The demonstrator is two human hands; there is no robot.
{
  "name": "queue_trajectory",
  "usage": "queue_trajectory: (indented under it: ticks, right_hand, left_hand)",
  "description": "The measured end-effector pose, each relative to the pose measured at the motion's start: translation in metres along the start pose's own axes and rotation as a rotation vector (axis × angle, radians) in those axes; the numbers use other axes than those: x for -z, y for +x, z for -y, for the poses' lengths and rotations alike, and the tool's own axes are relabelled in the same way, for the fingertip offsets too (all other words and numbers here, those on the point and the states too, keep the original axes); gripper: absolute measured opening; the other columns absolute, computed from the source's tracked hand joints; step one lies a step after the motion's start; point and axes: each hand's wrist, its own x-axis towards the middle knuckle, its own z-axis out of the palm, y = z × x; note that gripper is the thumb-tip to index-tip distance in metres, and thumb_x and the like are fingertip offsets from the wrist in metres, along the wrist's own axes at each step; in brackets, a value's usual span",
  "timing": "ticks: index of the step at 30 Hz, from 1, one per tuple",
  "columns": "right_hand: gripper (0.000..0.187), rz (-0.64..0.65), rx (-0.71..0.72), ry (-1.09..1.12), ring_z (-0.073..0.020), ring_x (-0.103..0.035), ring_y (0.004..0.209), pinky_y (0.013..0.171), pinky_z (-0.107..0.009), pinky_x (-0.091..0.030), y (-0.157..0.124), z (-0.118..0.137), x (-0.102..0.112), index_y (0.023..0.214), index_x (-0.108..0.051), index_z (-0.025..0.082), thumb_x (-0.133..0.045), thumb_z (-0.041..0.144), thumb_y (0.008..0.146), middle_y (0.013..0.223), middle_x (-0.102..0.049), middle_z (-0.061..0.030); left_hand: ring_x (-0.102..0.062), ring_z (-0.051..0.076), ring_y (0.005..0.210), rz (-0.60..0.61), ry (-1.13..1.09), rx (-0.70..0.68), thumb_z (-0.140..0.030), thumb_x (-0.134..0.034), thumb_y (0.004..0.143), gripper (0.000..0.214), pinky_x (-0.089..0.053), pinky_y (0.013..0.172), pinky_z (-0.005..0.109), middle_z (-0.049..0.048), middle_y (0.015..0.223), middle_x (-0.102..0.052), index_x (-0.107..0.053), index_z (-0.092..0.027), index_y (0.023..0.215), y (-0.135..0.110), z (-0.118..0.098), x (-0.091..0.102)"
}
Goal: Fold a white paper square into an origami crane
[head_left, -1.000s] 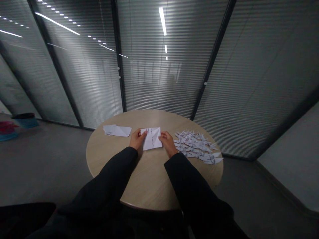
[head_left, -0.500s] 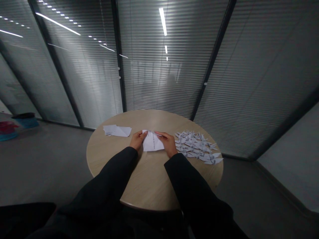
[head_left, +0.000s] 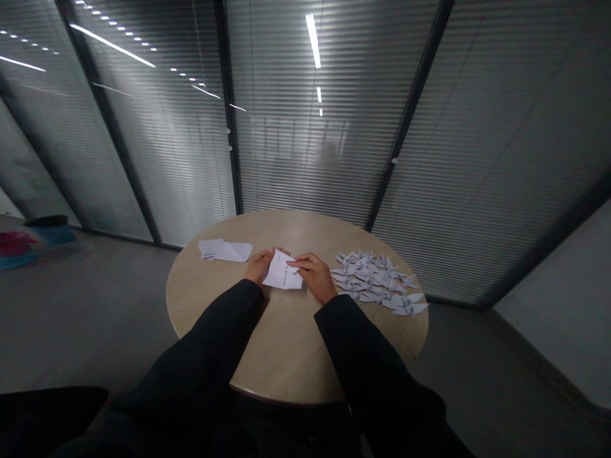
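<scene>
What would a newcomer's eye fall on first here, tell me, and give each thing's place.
Probably the crowded cluster of folded white papers on the right side of the round table. Next, the printed sheet between the left hand and the right hand. Beyond the table, bright light strips show on the glass panels.

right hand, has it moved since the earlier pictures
Yes: the right hand has shifted slightly left, its fingertips nearer the stack of paper slips, which lies unmoved on the table.
</scene>
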Motion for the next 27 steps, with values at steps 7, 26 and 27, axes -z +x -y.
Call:
queue_trajectory:
  ticks: [7,26,27]
  right_hand:
    - [0.032,0.074,0.044,-0.124,-0.0141,-0.057,0.081,0.077,-0.028,-0.046,-0.0003,-0.0007,0.0006,0.093,-0.072,0.027,-0.051,0.009,0.077,0.087,-0.062,-0.0030]
    - [0.031,0.078,0.011,-0.113,-0.0141,-0.056,0.078,0.073,-0.027,-0.046,-0.0008,-0.0013,-0.0004,0.094,-0.072,0.025,-0.052,0.009,0.076,0.083,-0.059,-0.0030]
    - [0.031,0.061,0.004,-0.104,-0.0142,-0.056,0.078,0.073,-0.027,-0.046,-0.0005,-0.0019,-0.0005,0.094,-0.072,0.025,-0.052,0.009,0.076,0.083,-0.060,-0.0032]
  left_hand:
    - [-0.068,0.022,0.075,-0.037,-0.055,0.034,-0.035,-0.070,0.070,0.029,-0.051,0.075,0.036,0.0114,0.074,-0.071,-0.063,-0.008,0.078,-0.0002,-0.0007,-0.0016]
    - [-0.065,0.019,0.065,-0.012,0.042,-0.009,-0.048,-0.071,0.065,0.043,-0.051,0.063,0.031,0.0103,0.073,-0.069,-0.062,-0.010,0.083,-0.0036,-0.0029,-0.0037]
    - [-0.064,0.018,0.062,-0.017,0.086,-0.014,-0.049,-0.071,0.065,0.043,-0.050,0.060,0.030,0.0097,0.072,-0.068,-0.063,-0.010,0.081,-0.0026,-0.0013,-0.0027]
